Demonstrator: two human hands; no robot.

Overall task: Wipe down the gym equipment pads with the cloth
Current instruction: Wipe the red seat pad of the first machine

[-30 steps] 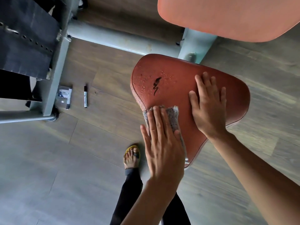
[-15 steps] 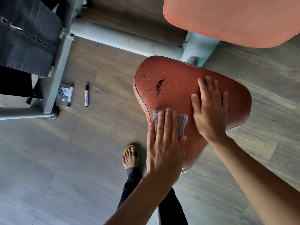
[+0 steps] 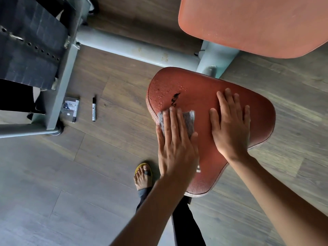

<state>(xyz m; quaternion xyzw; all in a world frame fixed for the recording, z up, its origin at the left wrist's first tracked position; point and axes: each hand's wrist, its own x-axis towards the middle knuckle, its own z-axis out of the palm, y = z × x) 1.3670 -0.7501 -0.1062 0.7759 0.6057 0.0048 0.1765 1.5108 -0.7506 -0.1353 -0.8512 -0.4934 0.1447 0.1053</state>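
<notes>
A reddish-brown seat pad (image 3: 200,86) fills the middle of the view, wet with droplets on its left part and bearing a black marker scribble (image 3: 174,99). My left hand (image 3: 175,142) lies flat with straight fingers on a grey cloth (image 3: 189,118), pressing it onto the pad's left edge just below the scribble. To the right, my right hand (image 3: 230,125) rests flat and spread on the pad's middle. A larger back pad (image 3: 252,23) of the same colour is at the top right.
The machine's grey steel frame (image 3: 134,48) runs across the wooden floor behind the seat, with a black weight stack (image 3: 26,43) at the top left. A black marker (image 3: 94,109) and a small packet (image 3: 71,108) lie on the floor. My sandalled foot (image 3: 142,176) stands below the seat.
My left hand has slid the cloth up the pad's left side toward the scribble. My right hand has stayed flat on the pad.
</notes>
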